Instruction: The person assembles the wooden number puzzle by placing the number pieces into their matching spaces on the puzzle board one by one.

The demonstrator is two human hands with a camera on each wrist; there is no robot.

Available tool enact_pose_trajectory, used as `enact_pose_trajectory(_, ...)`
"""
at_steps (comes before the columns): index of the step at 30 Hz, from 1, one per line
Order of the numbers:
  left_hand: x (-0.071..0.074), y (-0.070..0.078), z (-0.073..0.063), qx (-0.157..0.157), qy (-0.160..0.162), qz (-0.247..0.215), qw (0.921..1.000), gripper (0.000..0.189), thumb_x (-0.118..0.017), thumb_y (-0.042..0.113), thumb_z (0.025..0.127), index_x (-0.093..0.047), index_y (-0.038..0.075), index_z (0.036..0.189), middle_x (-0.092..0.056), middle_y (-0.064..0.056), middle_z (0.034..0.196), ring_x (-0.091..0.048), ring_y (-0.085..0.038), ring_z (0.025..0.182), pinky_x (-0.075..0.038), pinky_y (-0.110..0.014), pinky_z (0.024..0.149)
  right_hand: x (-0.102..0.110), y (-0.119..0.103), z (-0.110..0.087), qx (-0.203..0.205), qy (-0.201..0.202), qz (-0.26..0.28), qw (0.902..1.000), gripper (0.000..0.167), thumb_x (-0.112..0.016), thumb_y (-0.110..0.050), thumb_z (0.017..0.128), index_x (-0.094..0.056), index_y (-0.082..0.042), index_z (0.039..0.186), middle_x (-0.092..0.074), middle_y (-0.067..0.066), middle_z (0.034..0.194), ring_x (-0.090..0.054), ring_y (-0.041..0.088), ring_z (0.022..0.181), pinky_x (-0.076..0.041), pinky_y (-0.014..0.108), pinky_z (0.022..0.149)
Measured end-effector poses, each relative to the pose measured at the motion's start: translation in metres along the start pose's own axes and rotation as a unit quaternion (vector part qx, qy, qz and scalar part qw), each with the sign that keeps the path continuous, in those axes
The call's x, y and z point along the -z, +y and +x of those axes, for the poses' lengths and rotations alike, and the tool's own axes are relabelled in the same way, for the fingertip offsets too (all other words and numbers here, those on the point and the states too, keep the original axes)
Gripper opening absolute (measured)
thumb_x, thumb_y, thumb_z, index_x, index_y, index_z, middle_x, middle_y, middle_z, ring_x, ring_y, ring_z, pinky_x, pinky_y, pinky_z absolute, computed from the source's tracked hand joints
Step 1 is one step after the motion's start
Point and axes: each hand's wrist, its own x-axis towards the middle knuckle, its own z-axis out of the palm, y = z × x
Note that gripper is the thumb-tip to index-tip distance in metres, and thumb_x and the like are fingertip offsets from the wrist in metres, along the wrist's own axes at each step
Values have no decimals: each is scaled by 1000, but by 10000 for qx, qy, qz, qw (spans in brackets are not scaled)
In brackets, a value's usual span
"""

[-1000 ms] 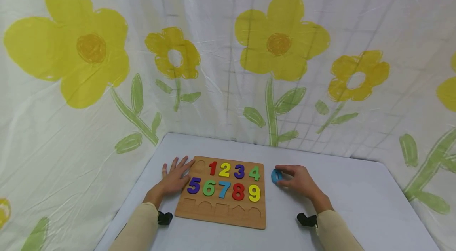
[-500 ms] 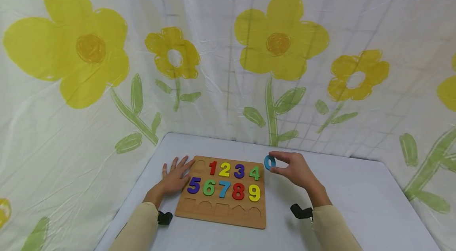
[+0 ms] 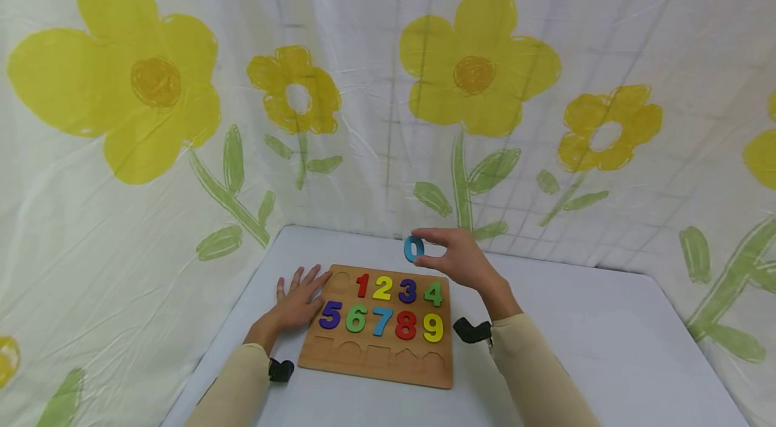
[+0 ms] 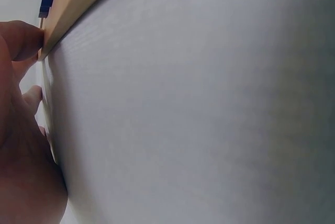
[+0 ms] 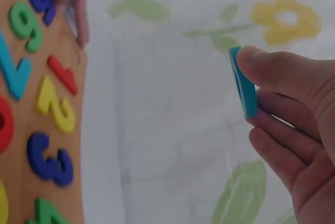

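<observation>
A blue number 0 piece (image 3: 405,249) is pinched between thumb and fingers of my right hand (image 3: 459,257), held up past the far edge of the wooden number puzzle board (image 3: 376,374). In the right wrist view the 0 piece (image 5: 244,85) appears edge-on. My left hand (image 3: 297,302) lies with spread fingers at the board's left edge, its thumb and fingertips touching the wood. Colourful number pieces 1 to 9, such as the red 1 (image 3: 362,285) and purple 5 (image 3: 330,315), sit in the board. At its upper left is a bare recess (image 3: 342,279).
Bare shaped recesses line the board's near row, among them a square one (image 3: 378,355). The board lies on a white table (image 3: 582,326). Behind it hangs a white curtain (image 3: 364,171) printed with yellow flowers.
My right hand has lifted the blue 0 from the table right of the board and carried it up and leftward, past the board's far edge. My left hand has stayed in place.
</observation>
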Motion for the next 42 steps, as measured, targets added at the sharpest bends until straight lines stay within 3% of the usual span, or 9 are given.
enact_pose_trajectory(4, 1, 0, 0, 4, 2, -42, 10000, 64, -56, 21, 110, -37, 12, 171, -20, -22, 182, 1, -58, 167, 13, -83, 123, -12, -15, 23, 236, -48, 176, 9996, 52, -90, -25, 93, -75, -11, 141, -76, 7, 142, -74, 31, 131, -58, 51, 110)
enact_pose_trajectory(10, 1, 0, 0, -28, -9, -62, 10000, 64, -56, 22, 111, -37, 12, 171, -20, -23, 182, 1, -58, 167, 13, -83, 123, -34, -31, 52, 192, -242, 670, 9973, 53, -89, -23, 94, -74, -12, 143, -74, 6, 145, -71, 37, 134, -56, 53, 113)
enact_pose_trajectory(17, 1, 2, 0, 50, -28, -32, 10000, 64, -56, 23, 111, -38, 14, 171, -20, -22, 182, 2, -58, 167, 14, -83, 123, -68, -42, 72, 155, -369, 667, 9970, 53, -88, -25, 95, -73, -11, 144, -74, 6, 146, -71, 33, 135, -57, 49, 112)
enact_pose_trajectory(27, 4, 4, -1, 33, -66, -112, 9999, 63, -55, 24, 112, -38, 16, 172, -19, -23, 182, 4, -58, 167, 16, -83, 122, -118, -43, 79, -128, -846, 525, 9949, 54, -86, -25, 97, -71, -13, 147, -72, 6, 149, -69, 33, 138, -58, 46, 112)
enact_pose_trajectory(36, 5, 4, 1, -40, 7, -103, 9999, 62, -56, 22, 110, -41, 14, 170, -22, -24, 181, 0, -60, 166, 12, -85, 122, -155, -31, 77, -474, -1020, 258, 9933, 50, -86, -21, 97, -73, -13, 145, -74, 5, 145, -71, 31, 135, -61, 40, 107)
enact_pose_trajectory(42, 3, 1, 1, -50, 21, -118, 9999, 62, -57, 23, 111, -41, 13, 170, -22, -24, 181, -1, -59, 166, 12, -84, 122, -174, -22, 73, -658, -1225, -40, 9903, 51, -85, -24, 98, -72, -15, 146, -75, 2, 144, -67, 27, 139, -57, 42, 113)
